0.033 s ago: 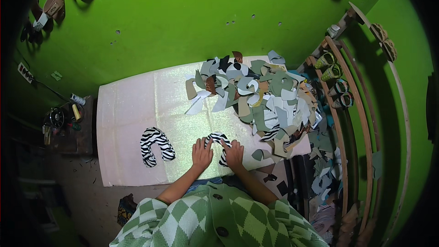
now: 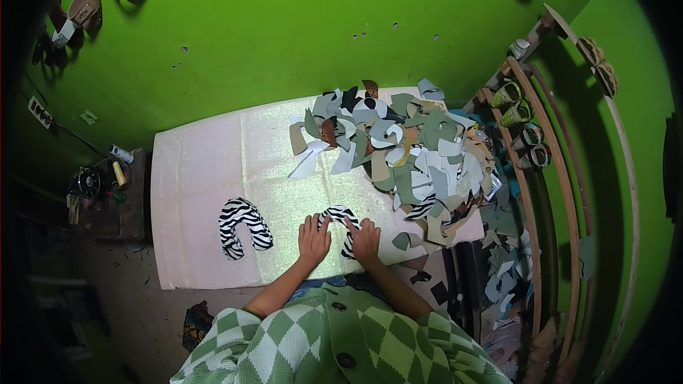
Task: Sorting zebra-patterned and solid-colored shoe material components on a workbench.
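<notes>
A curved zebra-striped piece (image 2: pixel 339 211), black and white, lies on the pale shiny tabletop (image 2: pixel 192 171) between my hands. My left hand (image 2: pixel 314 240) covers its left side, fingers pointing away from me, the thumb side pressed to the stripes. On its right arm rests my right hand (image 2: pixel 365 242), fingers bent and gripping the edge. Each hand hides part of the piece. Farther left sits a second zebra-striped piece (image 2: pixel 244 215), shaped like an upside-down U and untouched.
Scraps of grey, green, white and tan material (image 2: pixel 420 142) heap over the right of the table. Beyond it leans a wooden rack (image 2: pixel 544 206) with sandals (image 2: pixel 517 107). On the left a small stand (image 2: pixel 107 206) carries thread spools (image 2: pixel 121 154). More scraps (image 2: pixel 501 277) litter the floor.
</notes>
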Demonstrator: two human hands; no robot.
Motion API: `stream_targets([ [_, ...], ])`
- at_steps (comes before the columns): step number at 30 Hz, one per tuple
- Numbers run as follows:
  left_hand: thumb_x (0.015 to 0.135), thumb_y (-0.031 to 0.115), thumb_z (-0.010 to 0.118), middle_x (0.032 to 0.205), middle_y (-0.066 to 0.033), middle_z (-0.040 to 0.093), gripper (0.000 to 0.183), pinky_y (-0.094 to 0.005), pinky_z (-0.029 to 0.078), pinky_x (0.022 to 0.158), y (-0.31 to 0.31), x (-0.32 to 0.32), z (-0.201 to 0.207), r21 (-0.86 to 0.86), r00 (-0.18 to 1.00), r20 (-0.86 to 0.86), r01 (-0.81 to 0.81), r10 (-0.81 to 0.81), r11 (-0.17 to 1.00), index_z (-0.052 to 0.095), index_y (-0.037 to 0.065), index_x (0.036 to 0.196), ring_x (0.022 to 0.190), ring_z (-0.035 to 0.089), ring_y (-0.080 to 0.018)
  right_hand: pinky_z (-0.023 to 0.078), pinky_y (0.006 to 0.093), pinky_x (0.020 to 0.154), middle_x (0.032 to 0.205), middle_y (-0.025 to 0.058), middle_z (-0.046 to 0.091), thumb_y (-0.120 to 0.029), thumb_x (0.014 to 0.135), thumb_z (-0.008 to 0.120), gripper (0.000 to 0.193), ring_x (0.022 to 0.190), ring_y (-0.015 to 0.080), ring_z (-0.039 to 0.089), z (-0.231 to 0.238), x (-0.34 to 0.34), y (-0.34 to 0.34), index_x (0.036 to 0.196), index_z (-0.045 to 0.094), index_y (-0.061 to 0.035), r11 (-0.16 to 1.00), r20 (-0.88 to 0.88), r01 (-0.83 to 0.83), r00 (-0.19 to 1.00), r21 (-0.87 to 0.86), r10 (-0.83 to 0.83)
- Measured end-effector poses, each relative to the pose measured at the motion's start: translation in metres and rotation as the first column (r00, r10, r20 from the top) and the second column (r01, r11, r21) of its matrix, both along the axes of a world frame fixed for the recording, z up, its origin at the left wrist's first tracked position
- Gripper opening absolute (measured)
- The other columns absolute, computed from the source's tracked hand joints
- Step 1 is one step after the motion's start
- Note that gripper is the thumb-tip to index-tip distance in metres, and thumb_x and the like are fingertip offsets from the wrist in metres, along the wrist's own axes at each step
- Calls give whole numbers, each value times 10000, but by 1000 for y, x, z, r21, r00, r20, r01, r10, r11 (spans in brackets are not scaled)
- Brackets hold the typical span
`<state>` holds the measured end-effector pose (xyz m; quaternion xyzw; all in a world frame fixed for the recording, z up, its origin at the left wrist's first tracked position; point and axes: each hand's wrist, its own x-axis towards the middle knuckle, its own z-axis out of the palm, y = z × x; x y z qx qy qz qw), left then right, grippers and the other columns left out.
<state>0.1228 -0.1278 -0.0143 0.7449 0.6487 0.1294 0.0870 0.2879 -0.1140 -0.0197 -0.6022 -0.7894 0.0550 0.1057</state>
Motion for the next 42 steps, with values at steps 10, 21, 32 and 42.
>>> stream_targets([
  [10, 808, 224, 508, 1245, -177, 426, 466, -427, 282, 938, -4, -3, 4, 29, 995, 45, -96, 94, 995, 489, 66, 1245, 1154, 366, -340, 305, 369, 740, 917, 71, 470, -80, 793, 472, 456, 881, 222, 453, -1, 9, -8, 1225, 554, -200, 999, 7, 34, 999, 30, -34],
  [21, 825, 298, 501, 1323, -228, 344, 480, -476, 249, 965, 0, 17, 5, -16, 992, 103, -65, 67, 998, 482, 146, 1280, 1206, 306, -390, 296, 416, 836, 1116, 118, 456, -84, 761, 532, 476, 1042, 257, 437, 10, -10, 0, 1223, 548, -195, 995, -134, 29, 990, -100, -43],
  [32, 796, 281, 535, 1283, -224, 371, 498, -459, 252, 968, -6, 23, 7, -21, 953, 112, -280, 280, 960, 493, 78, 1249, 1194, 318, -367, 299, 389, 838, 1101, 127, 453, -59, 715, 556, 526, 1056, 270, 429, 7, 23, 1, 1222, 563, -198, 990, -54, 2, 999, -139, -9],
  [42, 778, 268, 589, 1159, -166, 476, 474, -430, 309, 910, 21, 29, 10, -201, 812, 249, -490, 527, 849, 496, 9, 1164, 1088, 428, -305, 406, 401, 895, 1107, 249, 397, -107, 722, 625, 588, 1021, 391, 460, -4, 22, 18, 1250, 393, 10, 916, -458, 73, 848, -395, -265],
])
